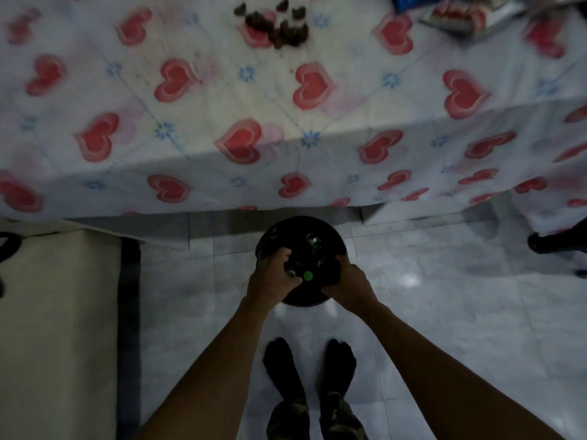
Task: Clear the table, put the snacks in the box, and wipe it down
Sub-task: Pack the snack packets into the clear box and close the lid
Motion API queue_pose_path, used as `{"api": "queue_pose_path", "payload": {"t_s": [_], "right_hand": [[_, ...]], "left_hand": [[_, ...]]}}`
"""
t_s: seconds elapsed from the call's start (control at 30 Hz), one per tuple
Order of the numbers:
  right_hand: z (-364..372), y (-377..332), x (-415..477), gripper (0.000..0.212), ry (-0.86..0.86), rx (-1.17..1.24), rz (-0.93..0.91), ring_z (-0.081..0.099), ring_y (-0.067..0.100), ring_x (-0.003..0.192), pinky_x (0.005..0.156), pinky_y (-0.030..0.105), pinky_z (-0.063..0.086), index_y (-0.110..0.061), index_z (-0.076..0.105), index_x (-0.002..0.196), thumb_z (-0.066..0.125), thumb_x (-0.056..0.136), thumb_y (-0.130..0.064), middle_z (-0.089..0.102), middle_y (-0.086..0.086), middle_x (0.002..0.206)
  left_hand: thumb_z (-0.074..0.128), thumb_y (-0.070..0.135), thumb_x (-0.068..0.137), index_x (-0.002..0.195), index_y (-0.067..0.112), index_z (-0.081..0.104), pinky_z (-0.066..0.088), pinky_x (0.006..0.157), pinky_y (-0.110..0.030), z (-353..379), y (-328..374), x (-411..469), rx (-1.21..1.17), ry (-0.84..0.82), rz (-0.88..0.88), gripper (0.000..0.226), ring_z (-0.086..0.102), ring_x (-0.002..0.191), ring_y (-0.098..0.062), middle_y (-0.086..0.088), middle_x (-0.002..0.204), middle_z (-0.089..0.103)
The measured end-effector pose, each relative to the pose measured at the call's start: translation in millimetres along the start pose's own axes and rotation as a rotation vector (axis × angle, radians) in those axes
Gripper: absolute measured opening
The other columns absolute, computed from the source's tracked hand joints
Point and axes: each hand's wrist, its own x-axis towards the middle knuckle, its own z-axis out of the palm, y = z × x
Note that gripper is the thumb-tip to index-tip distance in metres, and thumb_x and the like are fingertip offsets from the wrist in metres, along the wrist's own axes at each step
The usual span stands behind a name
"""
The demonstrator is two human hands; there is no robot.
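A round black bin lined with a black bag (pixel 276 239) stands on the floor just in front of the table. My left hand (pixel 273 279) grips the bag's near-left edge and my right hand (pixel 347 284) grips its near-right edge. Inside I see a can top (pixel 313 241) and a green bottle cap (pixel 307 275). On the table, covered by a white cloth with red hearts (pixel 222 100), lies a heap of dark brown scraps (pixel 279 23) at the far middle. A red-and-white snack packet (pixel 457 15) lies at the far right.
A cream-coloured cushion or seat (pixel 57 328) with a dark border is at the left. The pale tiled floor (pixel 460 312) stretches to the right. A dark object (pixel 552 242) sits at the right edge under the cloth. My two feet in dark socks (pixel 309 366) stand below the bin.
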Motion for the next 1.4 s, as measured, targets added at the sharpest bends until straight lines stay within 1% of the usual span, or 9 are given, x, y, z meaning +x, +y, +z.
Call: {"api": "queue_pose_path", "payload": {"t_s": [0.27, 0.37, 0.43, 0.57, 0.67, 0.83, 1.1, 1.27, 1.4], "right_hand": [[-95, -73, -52, 0.071, 0.091, -0.033, -0.063, 0.06, 0.032, 0.111, 0.092, 0.041, 0.053, -0.014, 0.037, 0.141, 0.073, 0.081, -0.024, 0.058, 0.014, 0.123], [-131, -100, -76, 0.062, 0.145, -0.046, -0.147, 0.06, 0.027, 0.112, 0.088, 0.03, 0.052, -0.011, 0.044, 0.137, 0.075, 0.084, -0.021, 0.059, 0.009, 0.124], [-153, -118, -91, 0.065, 0.167, -0.039, -0.18, 0.062, 0.027, 0.109, 0.087, 0.033, 0.055, -0.014, 0.042, 0.135, 0.077, 0.081, -0.026, 0.06, 0.009, 0.12], [-193, -150, -115, 0.063, 0.202, 0.002, -0.237, 0.063, 0.022, 0.105, 0.088, 0.033, 0.054, -0.02, 0.041, 0.133, 0.075, 0.082, -0.036, 0.062, 0.0, 0.114], [-220, -175, -134, 0.067, 0.245, -0.045, -0.271, 0.058, 0.026, 0.116, 0.096, 0.035, 0.049, -0.016, 0.041, 0.136, 0.075, 0.081, -0.034, 0.06, 0.006, 0.125], [-258, -213, -164, 0.077, 0.268, -0.059, -0.313, 0.061, 0.027, 0.111, 0.094, 0.04, 0.053, -0.022, 0.034, 0.143, 0.075, 0.079, -0.036, 0.06, 0.011, 0.123], [-310, -262, -218, 0.078, 0.382, -0.108, -0.418, 0.05, 0.027, 0.129, 0.1, 0.036, 0.043, -0.015, 0.032, 0.149, 0.074, 0.085, -0.034, 0.05, 0.012, 0.144], [-333, -277, -259, 0.074, 0.442, -0.151, -0.468, 0.052, 0.032, 0.124, 0.094, 0.038, 0.045, -0.012, 0.036, 0.144, 0.074, 0.085, -0.032, 0.054, 0.015, 0.135], [-345, -282, -281, 0.071, 0.478, -0.171, -0.49, 0.056, 0.034, 0.116, 0.085, 0.039, 0.046, -0.011, 0.038, 0.141, 0.073, 0.083, -0.034, 0.059, 0.016, 0.126]], "left_hand": [[0.073, 0.039, 0.082, 0.138, 0.029, 0.047, 0.05, 0.1, -0.045, -83, 93, -48, 0.026, 0.119, 0.107, 0.063, 0.056, 0.124, -0.023, 0.003, 0.137, 0.057], [0.071, 0.045, 0.073, 0.125, 0.039, 0.049, 0.053, 0.097, -0.046, -112, 123, -68, 0.003, 0.174, 0.151, 0.057, 0.06, 0.117, -0.023, 0.004, 0.126, 0.062], [0.073, 0.043, 0.072, 0.119, 0.039, 0.051, 0.053, 0.097, -0.039, -130, 143, -83, 0.016, 0.223, 0.203, 0.052, 0.061, 0.116, -0.017, 0.009, 0.123, 0.062], [0.074, 0.036, 0.083, 0.139, 0.026, 0.048, 0.048, 0.098, -0.033, -166, 180, -119, 0.071, 0.267, 0.271, 0.063, 0.058, 0.119, -0.017, 0.004, 0.136, 0.058], [0.073, 0.035, 0.084, 0.14, 0.025, 0.045, 0.052, 0.095, -0.041, -194, 203, -145, 0.101, 0.303, 0.291, 0.063, 0.059, 0.119, -0.022, 0.0, 0.137, 0.057], [0.071, 0.038, 0.086, 0.143, 0.026, 0.042, 0.048, 0.09, -0.035, -236, 234, -182, 0.209, 0.411, 0.317, 0.065, 0.056, 0.122, -0.021, 0.004, 0.139, 0.056], [0.07, 0.041, 0.087, 0.143, 0.025, 0.044, 0.053, 0.093, -0.039, -293, 287, -241, 0.267, 0.546, 0.388, 0.063, 0.057, 0.124, -0.023, 0.0, 0.142, 0.056], [0.07, 0.044, 0.086, 0.137, 0.027, 0.048, 0.057, 0.087, -0.039, -312, 309, -274, 0.284, 0.616, 0.449, 0.058, 0.063, 0.112, -0.02, 0.002, 0.135, 0.061], [0.07, 0.045, 0.086, 0.139, 0.028, 0.046, 0.055, 0.089, -0.037, -324, 321, -292, 0.332, 0.647, 0.471, 0.061, 0.061, 0.117, -0.022, 0.002, 0.136, 0.06]]}}
